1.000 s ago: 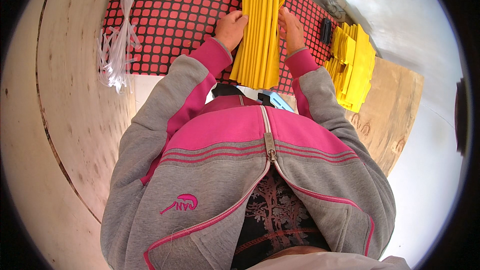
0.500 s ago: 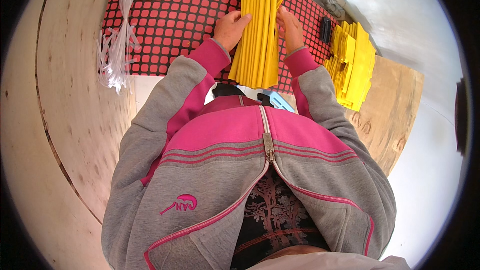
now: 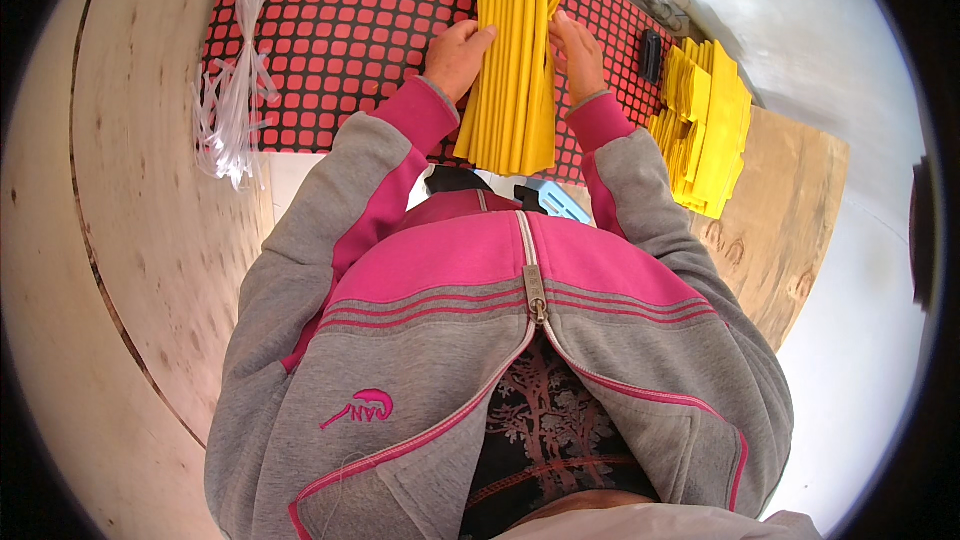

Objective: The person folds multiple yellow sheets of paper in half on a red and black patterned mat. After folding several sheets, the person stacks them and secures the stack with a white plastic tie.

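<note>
A long bundle of folded yellow strips (image 3: 512,80) stands out in front of me, its pleat-like layers side by side; its far end runs out of the picture. My left hand (image 3: 457,60) grips the bundle's left side, the thumb resting on the top layers and the other fingers hidden. Against the right side, my right hand (image 3: 578,55) presses with bent fingers, partly behind the loose outer layer. Whether the strips are cloth or plastic I cannot tell.
A red-and-black checked cloth (image 3: 340,40) covers the table. White plastic ties (image 3: 245,60) hang over its left end. At the right, more yellow folded strips (image 3: 708,130) are piled on a wooden board (image 3: 790,180), beside a small black object (image 3: 651,57). A light blue plastic item (image 3: 560,202) shows below.
The bundle and both hands have shifted very slightly to the left. My hold on it looks the same.
</note>
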`<state>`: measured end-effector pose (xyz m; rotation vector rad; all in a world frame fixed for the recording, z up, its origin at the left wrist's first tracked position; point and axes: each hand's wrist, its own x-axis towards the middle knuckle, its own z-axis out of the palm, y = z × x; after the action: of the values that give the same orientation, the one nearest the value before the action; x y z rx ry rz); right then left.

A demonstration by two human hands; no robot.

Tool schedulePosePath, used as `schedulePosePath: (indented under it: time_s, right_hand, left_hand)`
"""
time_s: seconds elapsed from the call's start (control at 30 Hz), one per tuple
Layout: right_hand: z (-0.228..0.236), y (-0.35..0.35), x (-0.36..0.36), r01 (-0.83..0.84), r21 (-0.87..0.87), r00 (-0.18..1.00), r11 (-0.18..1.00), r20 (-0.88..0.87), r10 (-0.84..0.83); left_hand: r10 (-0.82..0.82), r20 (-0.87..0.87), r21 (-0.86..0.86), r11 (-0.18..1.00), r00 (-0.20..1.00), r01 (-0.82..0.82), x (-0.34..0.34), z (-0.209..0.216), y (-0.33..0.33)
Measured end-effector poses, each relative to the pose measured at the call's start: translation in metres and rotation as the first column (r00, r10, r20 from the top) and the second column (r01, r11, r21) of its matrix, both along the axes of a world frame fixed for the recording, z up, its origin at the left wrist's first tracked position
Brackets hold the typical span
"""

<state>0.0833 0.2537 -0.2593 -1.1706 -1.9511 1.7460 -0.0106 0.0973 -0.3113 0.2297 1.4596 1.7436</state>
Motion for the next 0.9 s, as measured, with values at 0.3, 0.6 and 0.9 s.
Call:
schedulePosePath:
  time_s: [0.3, 0.6, 0.9]
  right_hand:
    - [-0.001, -0.001, 0.000, 0.018, 0.013, 1.000, 1.000, -0.021, -0.017]
    - [0.000, -0.002, -0.002, 0.006, 0.017, 1.000, 1.000, -0.023, -0.006]
    - [-0.003, -0.009, -0.007, -0.068, 0.159, 0.998, 0.985, 0.016, 0.067]
  left_hand:
    - [-0.028, -0.010, 0.000, 1.000, 1.000, 0.028, 0.000, 0.003, -0.002]
    - [0.032, 0.053, 0.062, 0.997, 0.998, -0.036, 0.000, 0.001, -0.001]
    - [-0.016, 0.117, 0.058, 0.998, 0.993, 0.009, -0.006, 0.010, -0.012]
